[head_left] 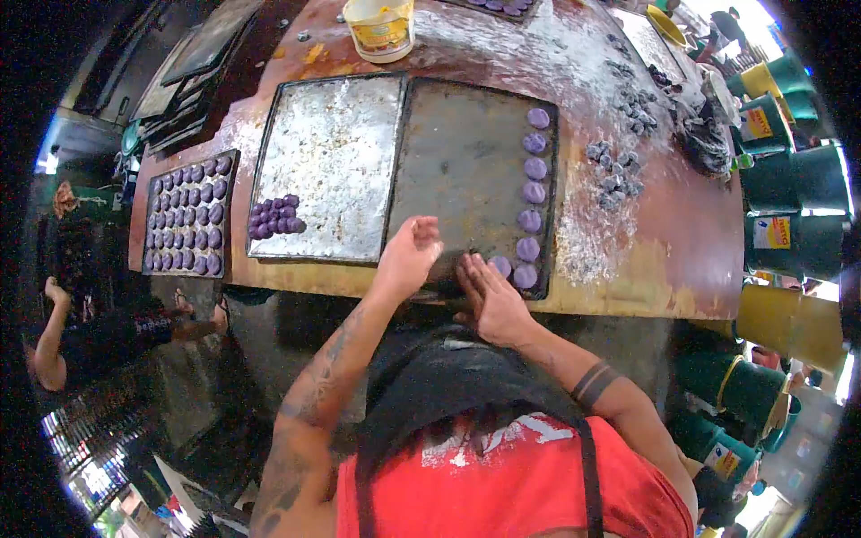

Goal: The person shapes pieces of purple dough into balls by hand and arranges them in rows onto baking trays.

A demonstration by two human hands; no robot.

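Observation:
My left hand (413, 255) is over the near left corner of the dark baking tray (448, 152), its fingers curled in; whatever they may hold is hidden. My right hand (491, 298) lies at the tray's near edge, fingers stretched out and close together. Beside its fingertips sits a flattened purple dough ball (500, 266). A column of purple dough rounds (533, 168) runs along the tray's right side. On the adjoining silvery, floured tray (332, 152) is a cluster of small dark purple dough balls (276, 217).
A smaller tray filled with purple rounds (188, 215) lies at the left. A white and yellow bucket (380, 31) stands behind the trays. Floured dough pieces (614, 172) lie at the right, near a black plastic bag (706, 143). Another person's arm (52, 336) shows far left.

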